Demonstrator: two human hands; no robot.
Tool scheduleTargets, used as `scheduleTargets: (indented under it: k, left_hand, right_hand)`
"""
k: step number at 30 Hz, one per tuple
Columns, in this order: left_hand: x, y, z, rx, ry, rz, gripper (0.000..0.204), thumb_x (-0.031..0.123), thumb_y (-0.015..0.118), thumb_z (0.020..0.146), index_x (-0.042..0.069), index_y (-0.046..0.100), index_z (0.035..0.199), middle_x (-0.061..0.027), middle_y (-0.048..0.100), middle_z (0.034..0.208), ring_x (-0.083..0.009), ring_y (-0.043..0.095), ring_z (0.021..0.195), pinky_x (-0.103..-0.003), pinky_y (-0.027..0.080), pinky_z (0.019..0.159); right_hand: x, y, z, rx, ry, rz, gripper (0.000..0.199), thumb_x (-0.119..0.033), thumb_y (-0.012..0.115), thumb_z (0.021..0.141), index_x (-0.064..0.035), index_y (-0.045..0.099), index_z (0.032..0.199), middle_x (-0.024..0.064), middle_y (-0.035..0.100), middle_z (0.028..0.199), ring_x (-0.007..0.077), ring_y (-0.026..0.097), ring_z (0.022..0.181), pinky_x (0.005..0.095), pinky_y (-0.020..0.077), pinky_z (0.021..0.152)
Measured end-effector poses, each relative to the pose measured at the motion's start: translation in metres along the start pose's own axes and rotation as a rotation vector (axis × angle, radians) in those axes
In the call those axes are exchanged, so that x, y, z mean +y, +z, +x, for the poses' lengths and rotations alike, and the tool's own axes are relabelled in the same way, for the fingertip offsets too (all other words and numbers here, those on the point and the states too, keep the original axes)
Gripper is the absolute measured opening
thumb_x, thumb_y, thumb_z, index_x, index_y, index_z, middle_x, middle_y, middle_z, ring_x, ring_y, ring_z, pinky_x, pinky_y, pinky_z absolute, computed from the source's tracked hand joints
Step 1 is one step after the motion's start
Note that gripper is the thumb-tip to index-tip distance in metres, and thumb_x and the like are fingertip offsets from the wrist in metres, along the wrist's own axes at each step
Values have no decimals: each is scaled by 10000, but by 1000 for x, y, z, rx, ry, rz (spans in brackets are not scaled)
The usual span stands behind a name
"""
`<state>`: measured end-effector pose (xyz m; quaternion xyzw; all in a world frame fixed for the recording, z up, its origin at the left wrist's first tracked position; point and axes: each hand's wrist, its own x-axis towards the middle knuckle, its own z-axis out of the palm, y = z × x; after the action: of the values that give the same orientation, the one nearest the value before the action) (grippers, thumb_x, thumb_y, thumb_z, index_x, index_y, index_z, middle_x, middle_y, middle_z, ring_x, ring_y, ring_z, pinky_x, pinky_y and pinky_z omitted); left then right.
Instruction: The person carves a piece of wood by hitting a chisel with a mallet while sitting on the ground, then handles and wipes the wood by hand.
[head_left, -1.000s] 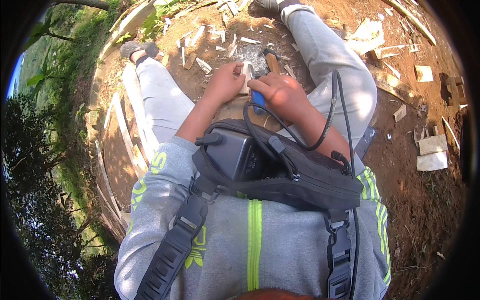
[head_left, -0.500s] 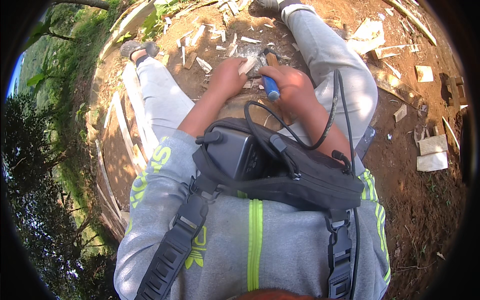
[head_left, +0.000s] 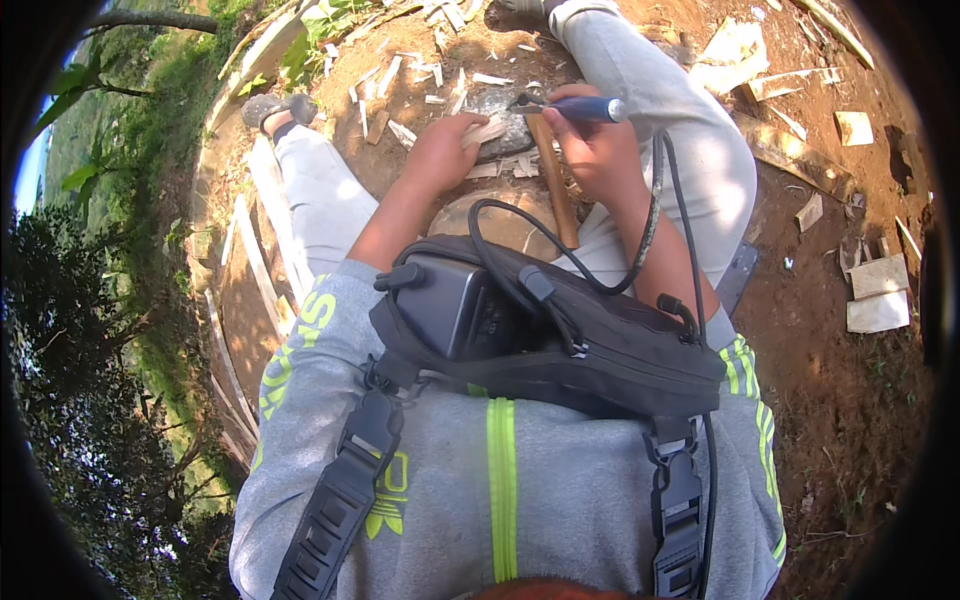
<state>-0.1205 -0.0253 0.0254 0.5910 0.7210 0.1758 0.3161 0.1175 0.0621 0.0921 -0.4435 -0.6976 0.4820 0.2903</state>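
Between my outstretched legs, my left hand [head_left: 447,152] is closed on a small pale piece of wood [head_left: 488,130], held at the near left edge of a grey stone [head_left: 512,138]. My right hand [head_left: 598,150] grips a blue-handled tool [head_left: 597,109]; a narrow metal part points left from the grip, and its exact kind is unclear. Below that hand, a hammer's wooden handle [head_left: 556,190] slants toward me, its dark head resting at the stone's far edge. The right fingers are partly hidden behind the handle.
Wood chips [head_left: 385,75] litter the brown soil ahead. Long pale strips [head_left: 262,265] lie beside my left leg, and cut blocks [head_left: 878,292] lie at right. A black chest bag [head_left: 600,350] with looping cables hangs in front of me.
My right hand has turned the blue-handled tool from pointing toward me to lying crosswise, its handle end now to the right. The hammer handle and stone show more. My left hand shifted slightly left.
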Motion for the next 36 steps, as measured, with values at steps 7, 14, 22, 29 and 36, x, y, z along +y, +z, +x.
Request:
scheduleTargets:
  k: [7,14,22,29,36]
  left_hand:
    - [2,3,2,33,-12,-22,363,203,764,938,142,748,1296,-213,765,1154,-425,718,1100,-487,569,978]
    - [13,-3,2,3,-49,31,371,172,733,955,116,729,1322,-223,753,1232,-411,706,1173,-458,550,1021]
    - [12,-13,4,100,-76,-32,432,137,708,941,114,693,1372,-195,727,1327,-374,680,1264,-449,529,1090]
    - [32,-37,-2,2,-144,-387,421,98,720,934,104,709,1355,-143,758,1238,-275,729,1106,-411,571,982]
    - [93,-60,-29,17,195,-227,453,110,769,967,130,685,1411,-61,749,1251,-214,716,1163,-368,558,1014]
  right_hand:
    - [3,-4,3,-51,3,23,252,-266,762,1007,-107,742,1202,103,788,971,228,731,852,375,570,792]
    - [-7,-6,4,-56,42,-21,197,-150,752,1022,-55,724,1193,79,779,937,145,713,829,306,550,762]
    - [5,-6,5,-66,13,33,225,-126,763,1007,-46,725,1214,88,795,978,122,731,846,299,561,759]
    - [-23,-13,6,-157,-206,-252,295,-169,811,947,-115,727,1225,59,746,955,231,709,805,370,573,727]
    - [1,15,-1,-190,-489,-474,234,-243,744,955,-175,713,1176,44,733,1089,318,725,1003,456,599,800]
